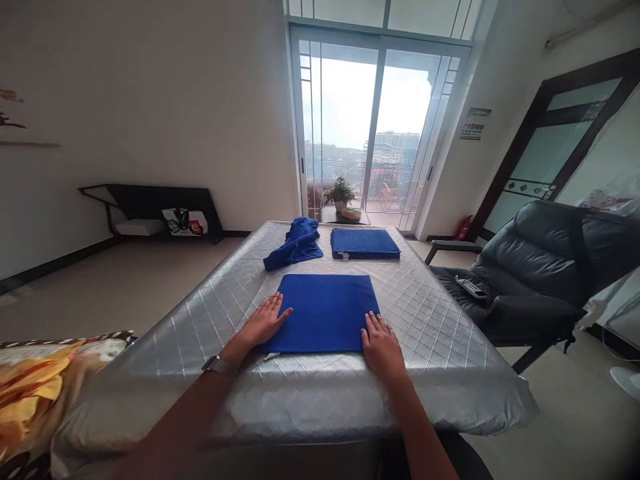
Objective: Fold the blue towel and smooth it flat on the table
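Note:
A folded blue cloth (325,313) lies flat and squared on the silver quilted table cover, with a small white tag showing at its near left corner. My left hand (267,321) rests flat on the cloth's left edge, fingers stretched out and thumb apart. On the right edge lies my right hand (383,340), its fingers extended forward and close together. Neither hand grips anything. Beyond the cloth, a crumpled blue cloth (297,243) sits at the far left, and a neat stack of folded blue cloths (365,243) at the far right.
The silver table cover (200,333) drapes over the table edges. A dark armchair (530,260) with a power strip (473,288) on its seat stands at the right. Behind the table are a potted plant (341,193) and a sliding glass door. Yellow patterned fabric (35,393) lies at the lower left.

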The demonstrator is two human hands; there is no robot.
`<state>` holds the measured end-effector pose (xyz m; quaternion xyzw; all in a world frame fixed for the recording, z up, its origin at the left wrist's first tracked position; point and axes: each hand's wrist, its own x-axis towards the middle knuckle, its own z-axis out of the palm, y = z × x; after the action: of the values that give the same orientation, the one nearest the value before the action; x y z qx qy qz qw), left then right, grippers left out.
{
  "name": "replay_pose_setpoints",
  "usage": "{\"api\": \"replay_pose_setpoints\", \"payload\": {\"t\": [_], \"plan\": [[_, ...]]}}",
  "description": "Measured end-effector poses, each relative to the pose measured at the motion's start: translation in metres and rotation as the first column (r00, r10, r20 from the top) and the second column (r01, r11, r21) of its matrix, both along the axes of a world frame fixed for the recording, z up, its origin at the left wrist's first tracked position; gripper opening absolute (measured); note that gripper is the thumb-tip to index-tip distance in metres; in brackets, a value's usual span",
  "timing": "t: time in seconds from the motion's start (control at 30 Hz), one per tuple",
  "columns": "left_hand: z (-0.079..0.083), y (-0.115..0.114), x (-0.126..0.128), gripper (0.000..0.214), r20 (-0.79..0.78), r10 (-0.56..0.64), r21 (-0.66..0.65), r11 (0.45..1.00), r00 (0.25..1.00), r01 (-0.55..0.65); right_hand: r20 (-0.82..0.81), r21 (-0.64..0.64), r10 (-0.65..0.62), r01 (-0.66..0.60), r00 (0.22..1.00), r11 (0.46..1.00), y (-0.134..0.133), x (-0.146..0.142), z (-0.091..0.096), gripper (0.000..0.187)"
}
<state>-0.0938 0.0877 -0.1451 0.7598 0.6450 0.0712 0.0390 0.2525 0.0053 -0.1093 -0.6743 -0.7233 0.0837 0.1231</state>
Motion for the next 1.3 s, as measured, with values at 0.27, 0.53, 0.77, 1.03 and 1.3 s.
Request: {"api": "replay_pose_setpoints", "payload": {"t": [0.27, 0.53, 0.77, 1.03, 1.3], "plan": [[-0.004, 0.0, -0.005, 0.086, 0.05, -0.042, 0.03, 0.999, 0.998, 0.04, 0.193, -0.089, 0.071, -0.055, 0.979, 0.995, 0.01, 0.0, 0.02, 0.057], [0.002, -0.005, -0.003, 0.087, 0.027, -0.038, -0.031, 0.999, 0.999, 0.039, 0.114, -0.117, 0.101, -0.088, 0.988, 0.989, 0.079, -0.004, 0.031, 0.059], [-0.001, -0.005, -0.008, 0.086, 0.021, -0.039, -0.023, 0.999, 0.999, 0.039, 0.084, -0.067, 0.056, -0.05, 0.995, 0.996, 0.108, 0.003, -0.003, 0.063], [-0.002, -0.002, -0.016, 0.082, 0.04, -0.049, 0.112, 0.993, 0.998, 0.044, 0.028, -0.02, 0.042, -0.041, 0.999, 0.999, 0.105, 0.003, -0.007, 0.062], [0.044, -0.003, 0.074, 0.079, 0.043, -0.227, 0.219, 0.952, 0.973, 0.213, -0.007, 0.004, 0.019, -0.019, 1.0, 1.0, 0.103, 0.001, -0.006, 0.061]]}}
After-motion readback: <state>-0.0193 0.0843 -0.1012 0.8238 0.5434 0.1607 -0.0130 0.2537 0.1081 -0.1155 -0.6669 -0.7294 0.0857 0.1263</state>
